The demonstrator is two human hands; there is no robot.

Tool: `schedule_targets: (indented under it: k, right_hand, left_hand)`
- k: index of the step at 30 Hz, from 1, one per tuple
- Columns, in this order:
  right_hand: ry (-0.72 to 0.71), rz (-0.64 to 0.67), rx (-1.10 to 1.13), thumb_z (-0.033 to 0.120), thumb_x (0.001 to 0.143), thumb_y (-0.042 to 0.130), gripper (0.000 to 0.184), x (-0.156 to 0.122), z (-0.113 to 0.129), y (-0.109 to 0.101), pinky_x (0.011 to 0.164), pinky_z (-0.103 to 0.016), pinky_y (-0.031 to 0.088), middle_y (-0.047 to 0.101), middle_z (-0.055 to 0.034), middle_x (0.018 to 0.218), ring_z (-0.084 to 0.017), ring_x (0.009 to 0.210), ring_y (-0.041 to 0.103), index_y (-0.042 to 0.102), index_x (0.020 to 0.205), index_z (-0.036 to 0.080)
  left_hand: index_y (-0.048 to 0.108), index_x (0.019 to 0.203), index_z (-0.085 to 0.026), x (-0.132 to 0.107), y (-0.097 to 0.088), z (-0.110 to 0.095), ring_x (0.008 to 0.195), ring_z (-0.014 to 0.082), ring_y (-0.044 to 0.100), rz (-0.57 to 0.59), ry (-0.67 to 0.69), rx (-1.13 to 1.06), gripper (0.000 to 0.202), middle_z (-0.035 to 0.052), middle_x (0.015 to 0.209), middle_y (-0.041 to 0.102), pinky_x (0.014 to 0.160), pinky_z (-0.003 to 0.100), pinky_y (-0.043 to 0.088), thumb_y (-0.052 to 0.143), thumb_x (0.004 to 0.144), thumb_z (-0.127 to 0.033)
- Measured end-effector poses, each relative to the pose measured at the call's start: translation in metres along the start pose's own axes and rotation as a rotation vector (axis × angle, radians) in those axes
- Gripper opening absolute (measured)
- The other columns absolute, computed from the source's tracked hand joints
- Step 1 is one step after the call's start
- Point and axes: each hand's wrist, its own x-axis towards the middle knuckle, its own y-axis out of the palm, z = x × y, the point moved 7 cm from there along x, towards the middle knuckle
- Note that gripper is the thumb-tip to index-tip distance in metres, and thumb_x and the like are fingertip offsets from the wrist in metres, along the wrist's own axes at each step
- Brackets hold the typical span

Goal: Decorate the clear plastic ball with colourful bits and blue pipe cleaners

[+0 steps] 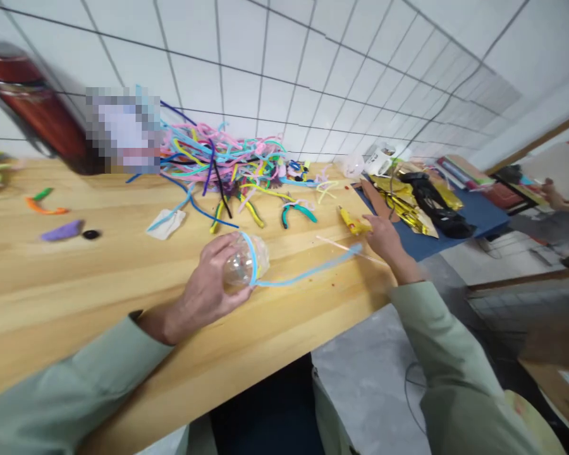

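My left hand (pixel 215 278) is wrapped around a clear, rounded plastic container (pixel 239 262), which lies on its side just over the table. A light blue pipe cleaner (pixel 308 273) circles the container, and its loose end trails right across the wood. At the right, my right hand (pixel 384 239) has its fingers closed on the back end of a yellow glue gun (pixel 353 222) whose nozzle points away to the left. Between the blue pipe cleaner and the glue gun lies a thin pale pink stick (pixel 334 242).
Behind the hands are pliers with yellow handles (pixel 251 212), teal-handled pliers (pixel 303 210) and a heap of pipe cleaners (pixel 227 151). A red flask (pixel 42 101) stands back left. Gold foil (pixel 403 205) and a black bundle (pixel 436 205) lie right. A white packet (pixel 165 224) sits left.
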Motion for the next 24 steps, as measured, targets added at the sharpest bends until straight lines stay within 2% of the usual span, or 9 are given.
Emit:
schedule_targets:
  k: [4,7,10,13,15,16,18,21,24]
  right_hand:
    - [-0.002,0.070,-0.005,0.011,0.080,0.063,0.039,0.013,-0.008,0.022,0.094,-0.046,0.058,0.082,-0.0231,0.109,-0.035,0.104,0.076,0.078,0.116,0.012]
    - [-0.053,0.047,0.024,0.014,0.082,0.062,0.034,0.019,-0.005,0.025,0.090,-0.043,0.056,0.081,-0.0213,0.098,-0.033,0.094,0.074,0.078,0.112,0.011]
    - [-0.087,-0.027,0.090,0.021,0.088,0.061,0.028,0.022,-0.004,0.011,0.085,-0.041,0.055,0.078,-0.0175,0.092,-0.031,0.090,0.072,0.078,0.110,0.016]
    - [-0.078,-0.121,0.200,0.039,0.093,0.065,0.028,0.017,0.007,-0.015,0.084,-0.046,0.057,0.078,-0.0153,0.101,-0.033,0.094,0.072,0.076,0.112,0.022]
    - [-0.045,-0.128,0.406,0.049,0.093,0.072,0.031,0.009,0.025,-0.031,0.086,-0.045,0.058,0.079,-0.0159,0.106,-0.033,0.096,0.073,0.077,0.109,0.024]
    - [-0.022,-0.077,0.565,0.052,0.091,0.076,0.031,0.004,0.040,-0.035,0.085,-0.044,0.059,0.079,-0.0139,0.103,-0.031,0.094,0.073,0.078,0.106,0.025]
    - [-0.073,0.095,0.814,0.056,0.085,0.084,0.033,-0.008,0.083,-0.038,0.083,-0.042,0.062,0.080,-0.0084,0.099,-0.029,0.091,0.074,0.079,0.100,0.027]
    - [-0.187,0.385,0.965,0.057,0.079,0.090,0.040,-0.027,0.150,-0.035,0.073,-0.038,0.064,0.080,-0.0042,0.091,-0.026,0.083,0.075,0.080,0.103,0.027]
    - [-0.243,0.567,1.022,0.057,0.081,0.090,0.046,-0.038,0.186,-0.026,0.073,-0.037,0.066,0.083,-0.0064,0.092,-0.026,0.083,0.078,0.081,0.112,0.024]
  left_hand:
    - [0.033,0.155,-0.028,0.001,0.003,-0.001,0.149,0.0399,0.055,0.018,-0.001,0.008,0.088,0.0178,0.154,0.054,0.120,0.066,0.051,0.084,0.083,-0.027]
    - [0.034,0.155,-0.026,0.000,0.004,0.002,0.152,0.0396,0.053,0.021,-0.028,-0.015,0.085,0.0199,0.157,0.053,0.123,0.067,0.047,0.083,0.084,-0.026]
    - [0.037,0.153,-0.028,-0.001,0.007,0.008,0.155,0.0399,0.050,0.049,-0.113,-0.093,0.086,0.0190,0.159,0.053,0.128,0.069,0.042,0.085,0.082,-0.029]
    - [0.040,0.151,-0.029,-0.001,0.009,0.013,0.155,0.0395,0.050,0.044,-0.176,-0.183,0.085,0.0174,0.157,0.056,0.130,0.068,0.039,0.087,0.080,-0.031]
    - [0.039,0.150,-0.029,0.001,0.009,0.015,0.155,0.0392,0.050,0.026,-0.180,-0.208,0.085,0.0180,0.154,0.056,0.130,0.068,0.039,0.087,0.080,-0.031]
    - [0.039,0.150,-0.028,0.001,0.009,0.016,0.155,0.0389,0.049,0.016,-0.179,-0.211,0.085,0.0184,0.154,0.055,0.130,0.068,0.039,0.087,0.081,-0.031]
    - [0.037,0.151,-0.028,0.001,0.009,0.018,0.156,0.0380,0.048,-0.004,-0.179,-0.211,0.083,0.0191,0.155,0.052,0.131,0.067,0.039,0.085,0.083,-0.031]
    - [0.036,0.153,-0.028,0.001,0.007,0.018,0.156,0.0380,0.047,-0.020,-0.187,-0.216,0.081,0.0201,0.156,0.050,0.131,0.067,0.038,0.083,0.087,-0.033]
    - [0.038,0.151,-0.027,0.002,0.006,0.017,0.155,0.0392,0.048,-0.010,-0.214,-0.227,0.083,0.0202,0.155,0.052,0.131,0.066,0.039,0.085,0.084,-0.032]
